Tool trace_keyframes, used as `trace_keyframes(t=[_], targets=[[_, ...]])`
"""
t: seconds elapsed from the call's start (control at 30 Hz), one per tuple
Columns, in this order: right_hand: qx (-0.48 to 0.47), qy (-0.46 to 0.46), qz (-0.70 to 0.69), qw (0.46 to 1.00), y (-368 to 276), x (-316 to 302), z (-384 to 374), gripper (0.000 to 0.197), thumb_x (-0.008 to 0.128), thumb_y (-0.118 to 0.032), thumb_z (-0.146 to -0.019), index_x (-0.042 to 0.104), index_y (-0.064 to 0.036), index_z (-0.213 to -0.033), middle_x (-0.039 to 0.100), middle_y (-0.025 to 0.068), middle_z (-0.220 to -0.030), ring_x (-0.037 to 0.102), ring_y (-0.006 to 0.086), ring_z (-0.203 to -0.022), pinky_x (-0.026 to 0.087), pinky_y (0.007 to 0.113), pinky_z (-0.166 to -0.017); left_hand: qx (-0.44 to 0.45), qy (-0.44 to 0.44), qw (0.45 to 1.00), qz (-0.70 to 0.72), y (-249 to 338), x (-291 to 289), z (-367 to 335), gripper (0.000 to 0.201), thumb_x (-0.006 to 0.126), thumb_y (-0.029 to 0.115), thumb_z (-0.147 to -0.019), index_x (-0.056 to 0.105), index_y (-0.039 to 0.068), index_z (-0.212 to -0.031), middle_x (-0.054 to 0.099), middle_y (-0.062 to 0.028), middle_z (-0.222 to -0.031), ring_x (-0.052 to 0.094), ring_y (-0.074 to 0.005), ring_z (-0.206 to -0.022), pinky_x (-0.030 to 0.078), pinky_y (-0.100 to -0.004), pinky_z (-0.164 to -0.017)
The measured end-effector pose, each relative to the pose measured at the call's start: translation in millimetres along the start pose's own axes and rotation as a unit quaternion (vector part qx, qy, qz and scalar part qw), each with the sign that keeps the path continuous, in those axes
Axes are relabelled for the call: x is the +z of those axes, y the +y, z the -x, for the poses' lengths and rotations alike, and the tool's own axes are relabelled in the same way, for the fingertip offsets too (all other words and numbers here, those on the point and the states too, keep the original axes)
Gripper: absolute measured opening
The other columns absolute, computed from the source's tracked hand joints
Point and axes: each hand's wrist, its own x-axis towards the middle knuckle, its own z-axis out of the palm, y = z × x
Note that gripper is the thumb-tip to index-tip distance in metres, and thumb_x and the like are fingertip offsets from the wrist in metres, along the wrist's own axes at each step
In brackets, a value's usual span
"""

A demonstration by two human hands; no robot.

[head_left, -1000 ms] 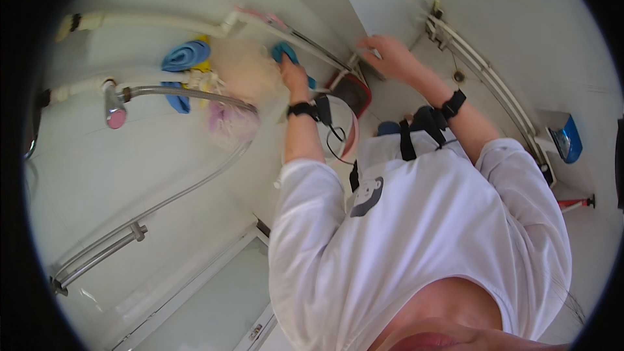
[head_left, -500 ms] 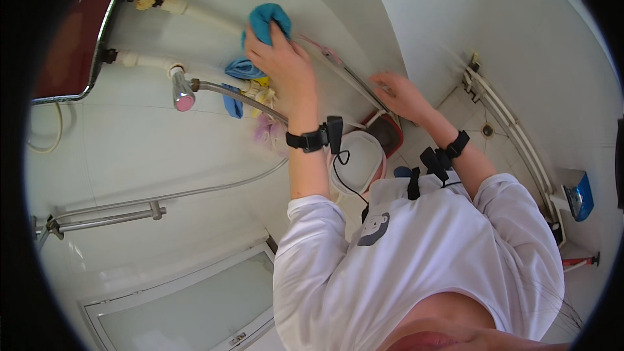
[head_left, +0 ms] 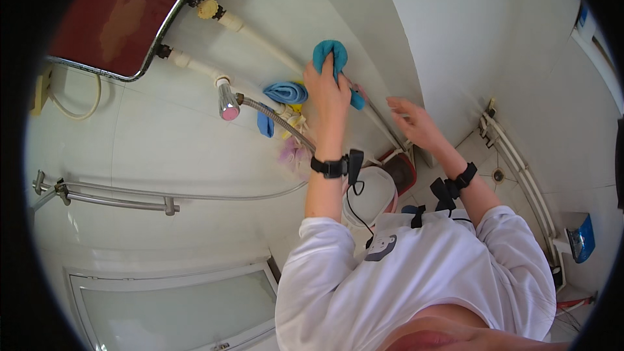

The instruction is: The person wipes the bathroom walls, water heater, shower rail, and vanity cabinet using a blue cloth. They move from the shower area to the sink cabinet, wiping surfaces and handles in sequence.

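My left hand [head_left: 327, 94] is closed round a bunched teal cloth [head_left: 330, 54] and holds it against the pale wall, beside the white pipe [head_left: 273, 45]. A tail of the cloth pokes out at the right of the fingers. My right hand [head_left: 419, 127] hangs in the air to the right, fingers apart and nothing in them. Left of the left hand, a folded blue cloth [head_left: 286, 93], a smaller blue cloth [head_left: 266, 121] and a lilac bath puff [head_left: 296, 154] hang by the pipes. A chrome shower valve [head_left: 227, 101] with a metal hose is farther left.
A dark red water heater [head_left: 123, 16] is at the upper left. Below it runs a chrome shower rail [head_left: 120, 202]. On the floor are a white basin [head_left: 368, 196] and a red-rimmed bin [head_left: 401, 172]. White pipes [head_left: 520, 159] run along the right wall.
The view has shifted, so the surroundings sit farther right and lower. My left hand has slid the teal cloth slightly right and down along the wall. The right hand stays open.
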Motion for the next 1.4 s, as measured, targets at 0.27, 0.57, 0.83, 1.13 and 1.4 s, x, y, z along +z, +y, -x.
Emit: trace_keyframes(t=[0.27,0.57,0.83,1.13,1.4], targets=[[-0.059,-0.024,-0.098,0.993,-35,26,-21,0.057,0.058,-0.016,-0.104,0.036,-0.0084,-0.156,0.053,0.0141,-0.147,0.059,0.0264,-0.126,0.052,0.040,-0.099,-0.125,-0.009,0.991,0.057,46,-28,23,0.049,0.063,0.017,-0.093,0.056,-0.002,-0.138,0.051,-0.0276,-0.132,0.057,-0.0418,-0.118,0.047,-0.0450,-0.100],[0.010,0.093,-0.076,0.993,-6,9,24,0.043,0.060,-0.016,-0.100,0.054,-0.0067,-0.141,0.068,0.0155,-0.127,0.069,0.0263,-0.106,0.055,0.039,-0.091,-0.086,0.001,0.928,0.362,90,32,2,0.044,0.057,0.019,-0.102,0.050,-0.005,-0.139,0.047,-0.0241,-0.130,0.058,-0.0349,-0.109,0.047,-0.0412,-0.095],[0.072,0.155,-0.009,0.985,16,-34,61,0.036,0.062,-0.017,-0.097,0.062,-0.0049,-0.131,0.073,0.0145,-0.112,0.071,0.0271,-0.099,0.055,0.040,-0.089,-0.094,-0.009,0.942,0.322,102,140,93,0.029,0.048,0.015,-0.105,0.053,-0.009,-0.120,0.054,-0.0217,-0.110,0.057,-0.0343,-0.094,0.048,-0.0433,-0.086],[0.122,0.140,0.018,0.982,15,-31,78,0.029,0.058,-0.014,-0.103,0.065,-0.0025,-0.128,0.072,0.0077,-0.117,0.066,0.0148,-0.107,0.053,0.032,-0.094,-0.504,-0.172,0.534,0.657,58,99,167,0.033,0.050,0.015,-0.105,0.057,0.005,-0.135,0.066,-0.0082,-0.117,0.066,-0.0211,-0.097,0.055,-0.0334,-0.078],[0.061,-0.039,-0.019,0.997,-22,64,65,0.035,0.065,-0.013,-0.100,0.063,-0.0037,-0.133,0.068,0.0074,-0.122,0.063,0.0166,-0.113,0.052,0.033,-0.095,-0.472,-0.020,0.502,0.724,5,-45,205,0.054,0.046,0.036,-0.106,0.046,0.001,-0.147,0.057,-0.0167,-0.140,0.056,-0.0322,-0.127,0.045,-0.0474,-0.109]])
